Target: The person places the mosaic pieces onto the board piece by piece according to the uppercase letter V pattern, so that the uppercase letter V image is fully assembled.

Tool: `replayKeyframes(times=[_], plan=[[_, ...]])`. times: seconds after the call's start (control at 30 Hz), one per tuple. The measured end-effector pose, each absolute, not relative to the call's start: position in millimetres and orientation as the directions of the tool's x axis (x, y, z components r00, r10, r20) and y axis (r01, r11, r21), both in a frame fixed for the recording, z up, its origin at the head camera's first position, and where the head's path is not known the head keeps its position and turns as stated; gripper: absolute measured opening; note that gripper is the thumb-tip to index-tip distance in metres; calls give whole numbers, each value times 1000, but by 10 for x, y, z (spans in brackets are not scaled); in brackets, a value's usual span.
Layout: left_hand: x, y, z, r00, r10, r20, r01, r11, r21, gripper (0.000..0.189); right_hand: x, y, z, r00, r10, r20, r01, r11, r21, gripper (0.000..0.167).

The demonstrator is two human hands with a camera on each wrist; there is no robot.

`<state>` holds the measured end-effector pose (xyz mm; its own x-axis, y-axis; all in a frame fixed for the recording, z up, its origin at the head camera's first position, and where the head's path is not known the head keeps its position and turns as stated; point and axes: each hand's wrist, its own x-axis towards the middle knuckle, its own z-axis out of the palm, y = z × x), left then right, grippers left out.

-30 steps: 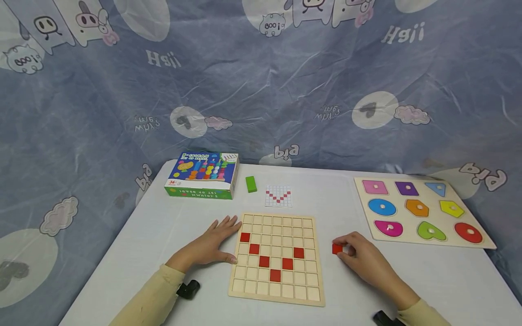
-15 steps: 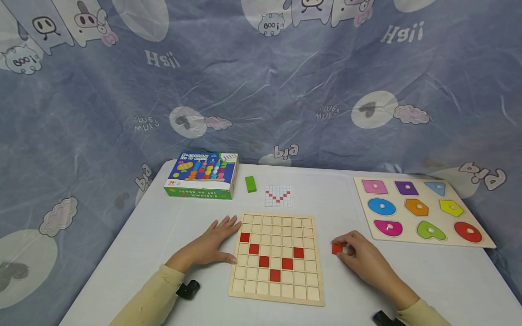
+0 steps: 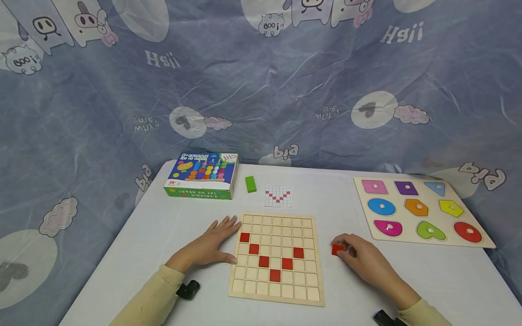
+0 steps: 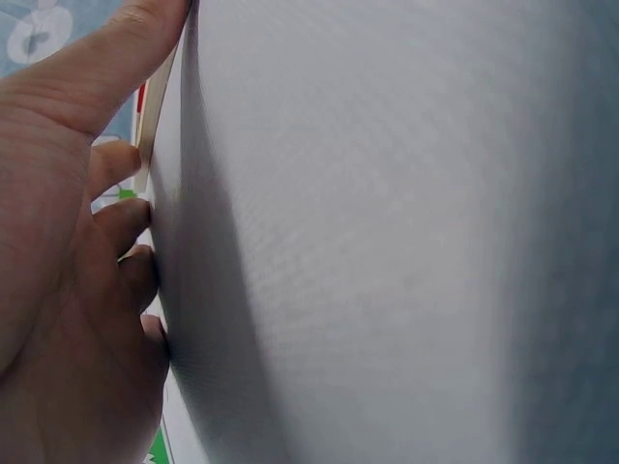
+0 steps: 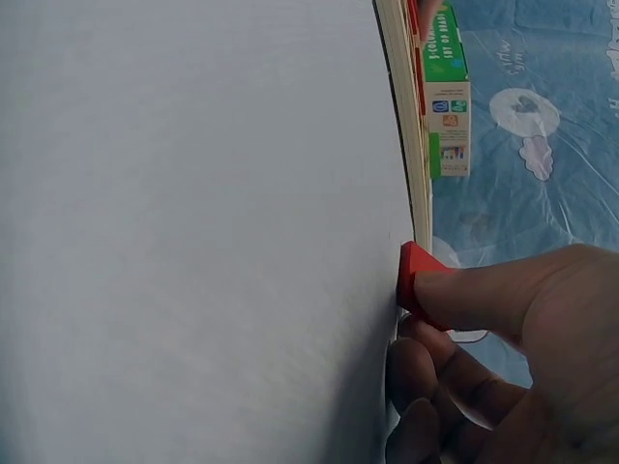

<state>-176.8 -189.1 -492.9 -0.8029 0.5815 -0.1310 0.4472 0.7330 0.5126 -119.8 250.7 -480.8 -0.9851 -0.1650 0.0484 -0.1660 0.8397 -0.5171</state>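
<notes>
A wooden grid board (image 3: 253,288) lies on the white table, with several red square tiles (image 3: 275,275) set in its cells in a V-like pattern. My left hand (image 3: 210,246) rests with fingers spread at the board's left edge, thumb and fingertips touching it. To the right of the board, my right hand (image 3: 360,255) pinches one red square tile (image 3: 336,250) between thumb and fingers, low at the table surface. The right wrist view shows that tile (image 5: 414,275) under the thumb, its edge at the tabletop.
Behind the board lie a pattern card (image 3: 278,196) with a red V and a green block (image 3: 250,184). A bead-set box (image 3: 200,176) stands at the back left. A shape puzzle board (image 3: 412,233) with knobbed pieces lies at the right.
The right hand's fingers have shifted slightly and the pinched red tile has tilted and moved a touch toward me. My left hand and the board have stayed put.
</notes>
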Motion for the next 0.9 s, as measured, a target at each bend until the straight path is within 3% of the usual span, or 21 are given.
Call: replayKeyframes(times=[0.9], plan=[[-1765, -1888, -4927, -811, 569, -134, 438, 744, 504, 107, -1237, 2462, -4787, -980, -159, 117, -197, 803, -563, 25]])
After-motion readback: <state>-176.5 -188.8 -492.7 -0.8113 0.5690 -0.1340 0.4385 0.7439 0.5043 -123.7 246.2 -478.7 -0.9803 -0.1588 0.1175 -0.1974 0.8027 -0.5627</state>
